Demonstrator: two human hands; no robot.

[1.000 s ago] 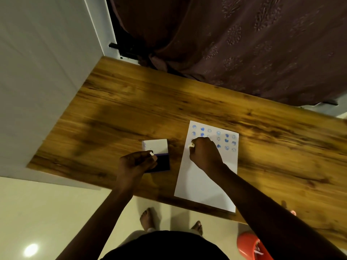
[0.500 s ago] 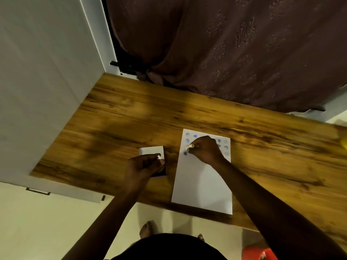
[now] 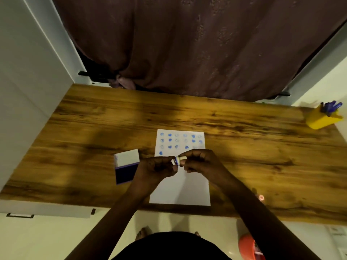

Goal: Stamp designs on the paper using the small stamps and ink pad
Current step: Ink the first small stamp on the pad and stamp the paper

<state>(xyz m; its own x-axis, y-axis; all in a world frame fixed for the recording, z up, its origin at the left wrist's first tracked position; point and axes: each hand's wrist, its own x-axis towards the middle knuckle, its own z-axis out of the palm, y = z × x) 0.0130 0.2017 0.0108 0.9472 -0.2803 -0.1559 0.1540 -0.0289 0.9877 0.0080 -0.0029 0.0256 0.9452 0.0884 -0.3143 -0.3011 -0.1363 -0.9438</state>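
A white sheet of paper [image 3: 180, 186] lies on the wooden table [image 3: 78, 128], with rows of small blue stamped marks along its far end. To its left sits the ink pad [image 3: 125, 172], dark blue, its white lid [image 3: 127, 158] folded back. Both hands meet above the paper's middle. My right hand [image 3: 201, 162] pinches a small cream stamp [image 3: 181, 160] with a blue inked face turned left. My left hand [image 3: 157, 168] holds a small white piece [image 3: 173, 161] right against that face; whether it is a cap or a second stamp I cannot tell.
A yellow pen holder [image 3: 322, 120] with blue pens stands at the table's far right corner. A dark curtain [image 3: 187, 44] hangs behind the table. An orange object [image 3: 249, 248] sits on the floor at lower right, by my feet.
My right hand has lifted the stamp off the paper and drawn it back toward me. My left hand has left the ink pad and come right to meet it. One more blue mark shows.
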